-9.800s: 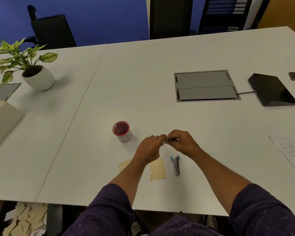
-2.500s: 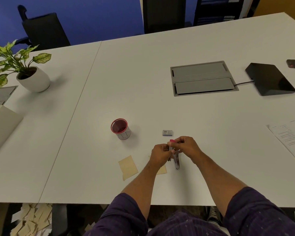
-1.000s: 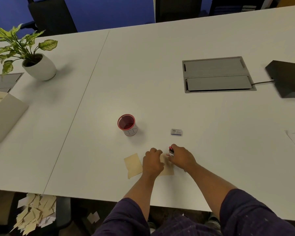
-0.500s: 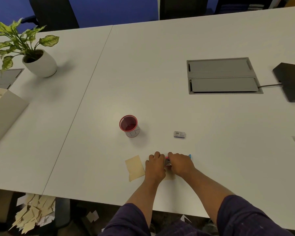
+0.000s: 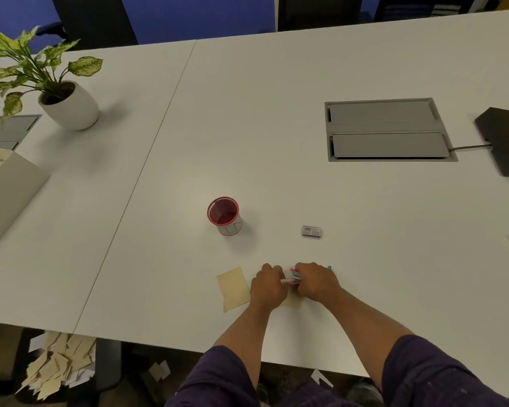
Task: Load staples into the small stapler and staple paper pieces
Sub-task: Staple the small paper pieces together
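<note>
Both hands meet low on the tabletop (image 5: 276, 127): the right hand (image 5: 316, 282) grips the small stapler (image 5: 294, 278), and the left hand (image 5: 268, 286) curls against its pink end, over a tan paper piece (image 5: 295, 302). Uneven pressure could skew the paper and misplace the staple.

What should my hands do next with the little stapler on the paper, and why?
Probably press down with the right hand to drive the staple. The small stapler sits between both hands on the tan paper piece, with the left hand beside it; whether it has fired yet cannot be seen.
</note>
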A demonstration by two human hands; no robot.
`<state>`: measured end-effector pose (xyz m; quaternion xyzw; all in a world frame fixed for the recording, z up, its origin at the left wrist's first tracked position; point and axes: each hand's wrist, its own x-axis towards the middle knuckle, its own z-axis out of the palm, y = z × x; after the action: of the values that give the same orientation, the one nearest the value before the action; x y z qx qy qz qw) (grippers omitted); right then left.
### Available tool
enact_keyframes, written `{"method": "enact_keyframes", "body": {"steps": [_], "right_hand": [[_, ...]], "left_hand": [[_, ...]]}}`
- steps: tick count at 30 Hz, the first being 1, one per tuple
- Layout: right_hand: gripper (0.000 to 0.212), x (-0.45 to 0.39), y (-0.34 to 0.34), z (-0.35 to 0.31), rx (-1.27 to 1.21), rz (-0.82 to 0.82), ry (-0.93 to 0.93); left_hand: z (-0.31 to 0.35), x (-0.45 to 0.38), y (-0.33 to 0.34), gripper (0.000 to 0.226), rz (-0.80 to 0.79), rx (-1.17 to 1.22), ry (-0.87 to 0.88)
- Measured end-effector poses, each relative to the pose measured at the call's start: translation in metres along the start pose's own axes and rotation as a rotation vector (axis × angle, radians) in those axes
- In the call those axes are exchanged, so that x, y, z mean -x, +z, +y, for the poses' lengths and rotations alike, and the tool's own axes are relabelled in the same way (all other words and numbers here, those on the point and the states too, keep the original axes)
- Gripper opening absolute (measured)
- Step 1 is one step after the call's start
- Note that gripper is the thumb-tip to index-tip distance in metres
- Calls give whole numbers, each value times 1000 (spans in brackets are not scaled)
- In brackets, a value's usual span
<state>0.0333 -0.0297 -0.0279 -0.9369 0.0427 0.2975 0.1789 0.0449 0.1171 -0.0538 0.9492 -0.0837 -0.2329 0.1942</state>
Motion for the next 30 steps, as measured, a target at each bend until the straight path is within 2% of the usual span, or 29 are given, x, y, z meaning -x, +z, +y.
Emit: {"method": "enact_keyframes", "body": {"steps": [2, 7, 10, 15, 19, 24, 30], "right_hand": [[18, 0, -4, 4, -112, 9, 28], [29, 0, -25, 18, -478, 33, 10], [27, -3, -39, 24, -650, 55, 25], [20, 3, -61, 22, -750, 139, 3], [11, 10, -68, 19, -747, 281, -71], [8, 20, -66, 14, -516, 476, -94], [7, 34, -59, 20, -240, 449, -254]], "left_hand": [[-2, 0, -6, 15, -12, 243, -31], [3, 1, -25, 42, -37, 658, -117], [6, -2, -32, 51, -61, 817, -137], [16, -1, -42, 60, -59, 961, -165], [21, 4, -46, 42, -131, 1101, -251], [30, 14, -45, 25, -273, 1207, -318], [40, 19, -53, 26, -219, 1408, -368]]}}
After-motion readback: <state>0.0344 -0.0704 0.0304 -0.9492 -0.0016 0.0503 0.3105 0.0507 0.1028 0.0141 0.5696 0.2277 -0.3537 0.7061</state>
